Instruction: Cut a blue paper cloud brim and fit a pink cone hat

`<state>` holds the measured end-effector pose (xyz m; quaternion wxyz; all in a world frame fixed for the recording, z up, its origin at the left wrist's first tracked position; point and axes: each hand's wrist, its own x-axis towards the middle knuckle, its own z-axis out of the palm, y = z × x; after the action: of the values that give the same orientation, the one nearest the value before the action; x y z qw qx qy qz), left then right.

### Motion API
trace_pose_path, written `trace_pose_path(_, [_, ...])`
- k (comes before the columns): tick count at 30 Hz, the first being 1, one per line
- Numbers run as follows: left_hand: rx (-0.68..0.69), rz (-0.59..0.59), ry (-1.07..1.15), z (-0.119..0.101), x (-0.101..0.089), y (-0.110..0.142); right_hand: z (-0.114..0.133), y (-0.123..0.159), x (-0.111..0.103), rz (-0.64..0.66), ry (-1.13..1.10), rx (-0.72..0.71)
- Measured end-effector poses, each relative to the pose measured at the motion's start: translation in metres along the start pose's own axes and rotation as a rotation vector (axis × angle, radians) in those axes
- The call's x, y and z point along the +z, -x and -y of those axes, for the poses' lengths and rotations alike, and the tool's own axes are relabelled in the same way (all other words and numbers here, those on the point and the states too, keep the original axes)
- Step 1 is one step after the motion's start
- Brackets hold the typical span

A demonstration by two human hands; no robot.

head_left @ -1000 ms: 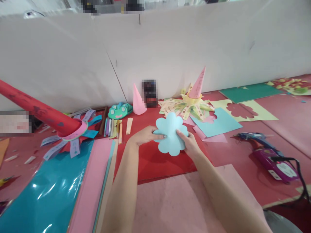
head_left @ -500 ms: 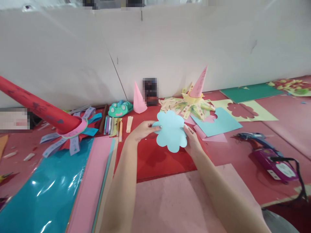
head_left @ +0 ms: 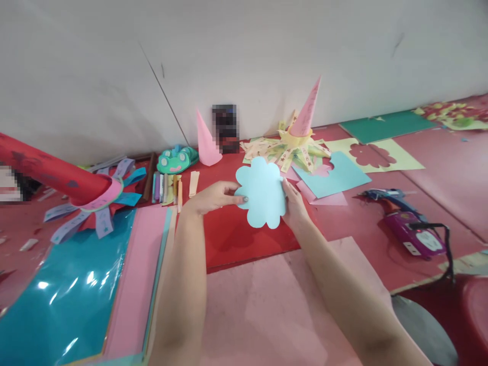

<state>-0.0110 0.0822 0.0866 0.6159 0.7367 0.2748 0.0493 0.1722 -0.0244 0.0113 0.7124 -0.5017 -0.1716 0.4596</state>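
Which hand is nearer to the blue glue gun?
Right. The right hand is left of the glue gun; the left hand is farther left, across the light-blue paper flower.

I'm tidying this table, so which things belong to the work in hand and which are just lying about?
In hand: blue paper flower, held by left hand and right hand.
Probably lying about: green frog case, green sheet, glue gun, plain pink cone.

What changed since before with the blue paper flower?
The right hand shifted its hold from the front of the blue paper flower toward its right edge. The flower looks turned; which way, I can't tell. The whole view shifted too. The left hand still holds the left edge. The plain pink cone and glue gun stayed put.
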Motion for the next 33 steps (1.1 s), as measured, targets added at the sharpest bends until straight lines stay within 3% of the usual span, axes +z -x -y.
trace_pose_path(6, [-0.051, 0.046, -0.097, 0.004, 0.003, -0.006, -0.002, 0.0, 0.0, -0.037, 0.049, -0.033])
trace_pose_path(14, [-0.067, -0.043, 0.093, 0.001, 0.011, -0.011, -0.003, 0.002, 0.003, 0.0, 0.085, -0.05])
trace_pose_path(17, [-0.069, -0.105, 0.291, 0.015, 0.019, -0.021, -0.004, 0.001, 0.003, -0.006, 0.126, -0.055])
trace_pose_path(19, [-0.09, -0.176, 0.594, 0.03, 0.026, -0.031, -0.005, -0.001, 0.002, -0.014, 0.106, -0.068])
trace_pose_path(22, [-0.083, -0.206, 0.704, 0.048, 0.036, -0.042, -0.008, -0.008, -0.002, -0.005, 0.083, -0.032])
trace_pose_path(26, [-0.08, -0.222, 0.813, 0.057, 0.042, -0.052, -0.01, -0.014, -0.005, -0.001, 0.121, 0.0])
trace_pose_path(33, [-0.023, -0.532, 1.14, 0.06, 0.052, -0.042, -0.014, -0.017, 0.0, -0.017, 0.302, -0.04])
